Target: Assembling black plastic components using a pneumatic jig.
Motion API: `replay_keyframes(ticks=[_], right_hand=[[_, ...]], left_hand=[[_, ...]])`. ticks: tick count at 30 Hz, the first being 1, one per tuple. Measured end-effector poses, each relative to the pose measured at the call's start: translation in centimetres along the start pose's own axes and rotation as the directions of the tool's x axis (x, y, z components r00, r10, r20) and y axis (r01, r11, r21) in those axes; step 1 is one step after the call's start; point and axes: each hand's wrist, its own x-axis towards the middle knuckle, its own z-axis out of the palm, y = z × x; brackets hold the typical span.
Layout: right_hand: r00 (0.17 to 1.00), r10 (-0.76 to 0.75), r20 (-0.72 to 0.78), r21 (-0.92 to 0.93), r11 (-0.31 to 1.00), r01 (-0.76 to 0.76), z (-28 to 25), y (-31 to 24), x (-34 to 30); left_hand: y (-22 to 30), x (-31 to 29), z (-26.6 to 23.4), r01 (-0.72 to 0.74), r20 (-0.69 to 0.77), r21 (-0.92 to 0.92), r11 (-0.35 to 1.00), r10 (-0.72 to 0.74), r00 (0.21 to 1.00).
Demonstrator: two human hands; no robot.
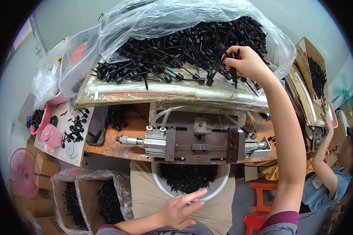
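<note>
My right hand (247, 63) reaches to the far side, its fingers pinched round one or more black stemmed plastic parts (212, 74). Beneath and beside it spreads a large heap of the same black parts (176, 49), lying in clear plastic sheeting. My left hand (181, 210) is low in the picture, empty, with fingers spread. It is nearest to the rim of a white basket (222, 184) on my lap, which holds many black parts. Between the hands and the heap stands a metal clamping fixture (200, 147) with a pneumatic cylinder at each end; I see no black part in its middle.
Clear air hoses (166, 111) arch over the fixture. A phone (97, 127), pink cup (51, 137) and loose parts lie at left. Lined cartons (82, 184) of black parts and a pink fan (24, 172) stand lower left. Another person (329, 180) works at right, near a red stool (259, 196).
</note>
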Motion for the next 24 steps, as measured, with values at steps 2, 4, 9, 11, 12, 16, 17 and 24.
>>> replay_keyframes(ticks=[2,4,9,11,12,16,17,24], right_hand=[[1.000,0.025,0.008,0.127,0.992,-0.025,0.0,0.0,-0.1],[1.000,0.023,-0.018,0.252,0.968,-0.018,-0.2,0.9,-0.1],[0.982,0.022,-0.188,0.520,0.850,0.080,-1.1,0.8,-2.2],[0.970,-0.077,-0.230,0.444,0.879,0.174,0.7,-1.2,-5.6],[0.956,-0.150,-0.252,0.353,0.906,0.236,1.9,-1.8,-7.5],[0.635,-0.731,-0.249,-0.211,0.681,0.701,7.8,-1.0,-14.8],[0.640,-0.741,-0.204,-0.229,0.671,0.705,8.4,-1.2,-16.8],[0.985,0.049,0.167,0.904,0.391,-0.173,11.5,0.0,-21.5]], left_hand=[[0.2,0.0,0.0,0.005,-0.016,0.002,1.000,-0.005,1.000],[0.4,0.6,-0.1,0.003,-0.014,0.035,0.999,-0.002,1.000],[0.6,3.6,-1.8,-0.033,-0.021,0.213,0.977,0.038,0.999],[1.0,4.8,-2.6,0.077,-0.157,0.120,0.990,-0.058,0.986],[1.2,5.4,-3.3,0.111,-0.195,0.115,0.987,-0.087,0.977],[1.1,7.5,-4.9,0.287,-0.271,-0.138,0.948,-0.315,0.910],[1.4,8.1,-5.1,0.326,-0.239,-0.241,0.914,-0.381,0.893],[0.1,7.8,-4.7,0.164,-0.088,0.154,0.974,-0.152,0.984]])
